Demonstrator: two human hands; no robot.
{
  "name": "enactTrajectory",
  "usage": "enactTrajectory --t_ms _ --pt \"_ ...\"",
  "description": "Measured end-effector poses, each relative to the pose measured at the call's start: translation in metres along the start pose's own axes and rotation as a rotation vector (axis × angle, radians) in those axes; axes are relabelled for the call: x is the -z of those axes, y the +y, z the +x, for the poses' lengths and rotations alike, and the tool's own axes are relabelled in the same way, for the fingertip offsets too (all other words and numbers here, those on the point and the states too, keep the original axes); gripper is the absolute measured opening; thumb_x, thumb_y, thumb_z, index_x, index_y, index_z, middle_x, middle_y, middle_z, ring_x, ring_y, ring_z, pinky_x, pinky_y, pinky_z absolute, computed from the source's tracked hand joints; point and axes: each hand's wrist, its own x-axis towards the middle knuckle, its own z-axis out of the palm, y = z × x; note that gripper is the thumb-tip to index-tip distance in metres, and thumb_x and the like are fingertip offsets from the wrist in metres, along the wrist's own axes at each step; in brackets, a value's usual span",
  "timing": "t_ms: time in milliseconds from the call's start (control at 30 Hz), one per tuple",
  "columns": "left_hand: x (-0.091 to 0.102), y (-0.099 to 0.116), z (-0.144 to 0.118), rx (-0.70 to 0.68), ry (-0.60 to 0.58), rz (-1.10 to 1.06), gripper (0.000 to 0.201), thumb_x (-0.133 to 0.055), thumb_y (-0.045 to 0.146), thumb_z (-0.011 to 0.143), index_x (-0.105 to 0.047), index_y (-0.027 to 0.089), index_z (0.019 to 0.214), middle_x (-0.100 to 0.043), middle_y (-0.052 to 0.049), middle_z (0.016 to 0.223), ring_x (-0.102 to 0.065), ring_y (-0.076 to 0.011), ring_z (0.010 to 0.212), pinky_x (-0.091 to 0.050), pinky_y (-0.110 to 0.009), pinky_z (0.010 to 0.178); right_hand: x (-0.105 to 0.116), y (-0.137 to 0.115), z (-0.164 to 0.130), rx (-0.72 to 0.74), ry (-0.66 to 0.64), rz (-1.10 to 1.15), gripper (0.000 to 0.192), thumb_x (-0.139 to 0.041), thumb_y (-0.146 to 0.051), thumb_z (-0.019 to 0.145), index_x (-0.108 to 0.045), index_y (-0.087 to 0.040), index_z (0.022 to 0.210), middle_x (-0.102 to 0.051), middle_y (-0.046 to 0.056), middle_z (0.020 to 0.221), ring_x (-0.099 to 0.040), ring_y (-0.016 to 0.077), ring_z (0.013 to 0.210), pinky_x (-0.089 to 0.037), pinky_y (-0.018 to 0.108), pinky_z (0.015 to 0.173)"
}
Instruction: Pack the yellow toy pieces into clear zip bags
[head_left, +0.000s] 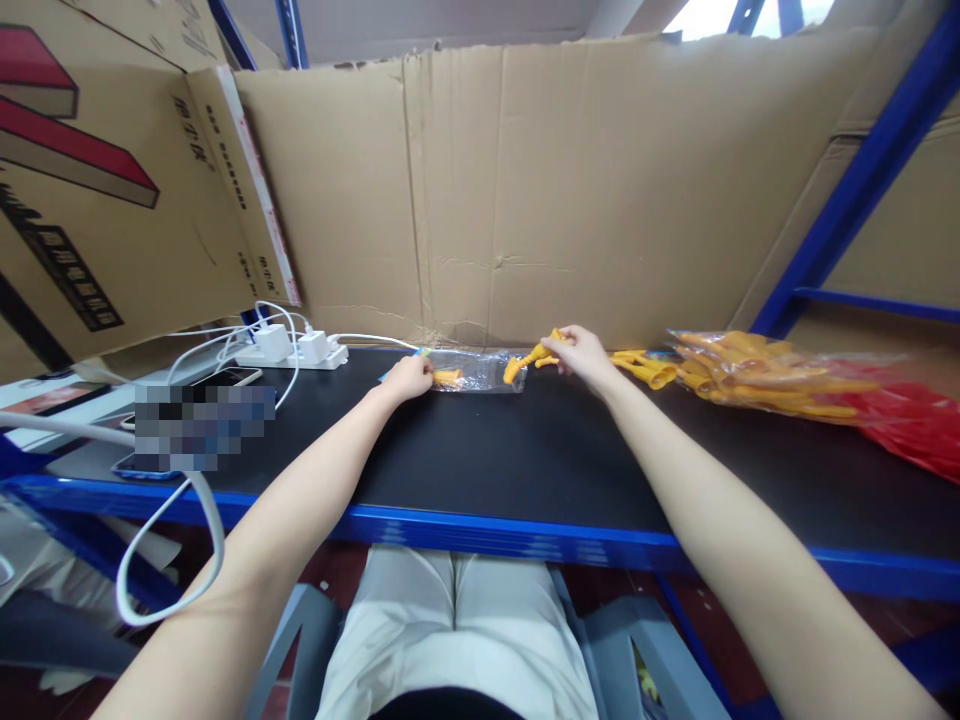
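Left hand (409,378) pinches crinkly clear bag (480,371); right hand (577,352) grips knobbly yellow plastic toy (525,360).

Just above the middle of the frame a clear bag (480,372) lies on the shelf top (525,460), close to the cardboard wall (525,190) behind it. The left hand (409,378) is at the bag's left end, the right hand (577,355) just past its right end, gripping a plastic piece (525,360) at the bag's mouth. Further right lie loose pieces (645,368), then a heap of filled bags (765,385). At left sit a power strip (292,350) and, nearer the shelf's front edge, a phone (150,462).
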Motion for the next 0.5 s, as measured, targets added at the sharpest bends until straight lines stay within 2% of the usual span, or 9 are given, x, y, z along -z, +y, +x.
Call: enactTrajectory --t_ms 100,200,367,500 --pt "-0.003 0.002 0.001 -0.063 -0.013 -0.022 0.028 -0.046 0.014 0.069 -0.066 0.017 0.088 -0.067 -0.007 0.093 -0.060 -0.0211 0.092 -0.044 -0.026 0.083 -0.015 0.002 -0.007 -0.056 -0.124 0.040 0.016 -0.060 -0.024 0.072 -0.049 -0.014 0.079 -0.058 0.003 0.066 -0.048 0.0072 0.043 -0.036 0.020 0.039" --pt "-0.005 0.004 0.001 -0.133 -0.036 -0.057 0.031 -0.044 0.012 0.069 -0.066 0.016 0.090 -0.067 -0.006 0.094 -0.060 -0.0195 0.091 -0.043 -0.025 0.083 -0.030 0.004 -0.011 -0.139 -0.179 0.126 0.011 -0.059 -0.020 0.073 -0.051 -0.012 0.072 -0.057 0.002 0.062 -0.050 0.0059 0.044 -0.038 0.017 0.040" --pt "-0.005 0.005 0.001 -0.161 -0.043 -0.092 0.031 -0.044 0.012 0.068 -0.067 0.015 0.090 -0.068 -0.005 0.093 -0.060 -0.0186 0.089 -0.044 -0.025 0.083 -0.044 0.004 -0.014 -0.329 -0.097 0.385 0.009 -0.057 -0.013 0.075 -0.053 -0.011 0.068 -0.052 -0.001 0.048 -0.045 0.0046 0.039 -0.039 0.015 0.038" --pt "-0.003 0.008 -0.001 -0.192 -0.064 -0.146 0.032 -0.044 0.011 0.067 -0.068 0.015 0.089 -0.068 -0.004 0.090 -0.061 -0.0173 0.085 -0.045 -0.025 0.081 -0.050 0.006 -0.016 -0.373 -0.048 0.450 0.009 -0.056 -0.011 0.076 -0.050 -0.013 0.069 -0.053 -0.002 0.049 -0.050 0.0055 0.044 -0.046 0.015 0.046"
